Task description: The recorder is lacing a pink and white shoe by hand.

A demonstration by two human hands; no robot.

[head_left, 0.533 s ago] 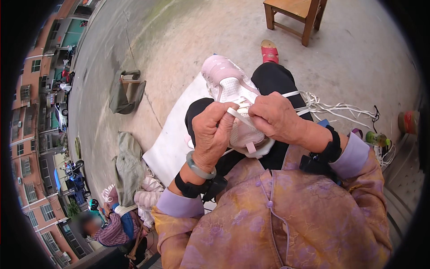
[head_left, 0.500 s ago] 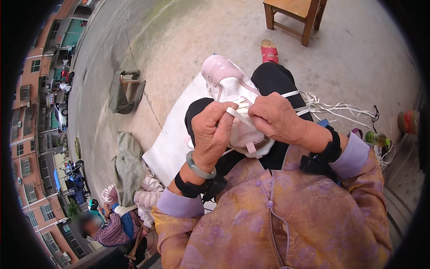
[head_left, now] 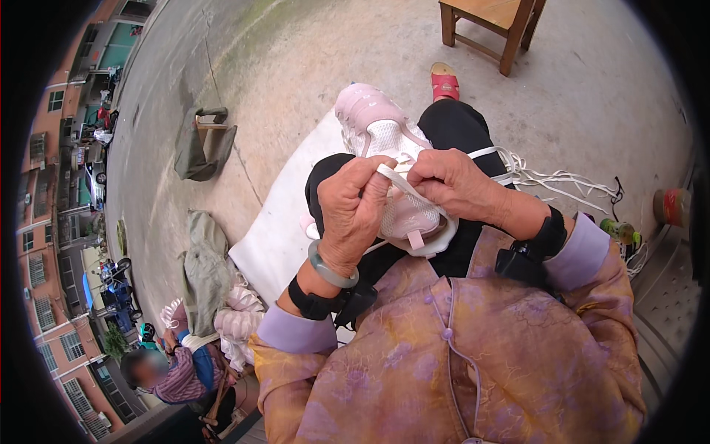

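A pink and white sneaker point(head_left: 370, 111) rests on my lap, its toe pointing away and its heel tab toward me. Over its opening, my left hand point(head_left: 353, 203) pinches a flat white shoelace point(head_left: 403, 183) between thumb and forefinger. My right hand point(head_left: 452, 185) is closed on the same lace close by, at the shoe's eyelets. The fingers of both hands cover part of the lacing. A white cloth point(head_left: 285, 214) lies across my left leg under the shoe.
Loose white laces point(head_left: 551, 177) spread out at my right, near a green bottle point(head_left: 621, 231) and a red-labelled container point(head_left: 671, 207). Ahead stands a wooden stool point(head_left: 492, 26). Several pink shoes point(head_left: 240, 322) and a grey-green cloth point(head_left: 205, 270) lie at left, beside another person point(head_left: 185, 377).
Both hands have shifted slightly; the right one has drawn a little away from the eyelets. The lace stays pinched, its strand looping between the hands. The shoe stays on my lap.
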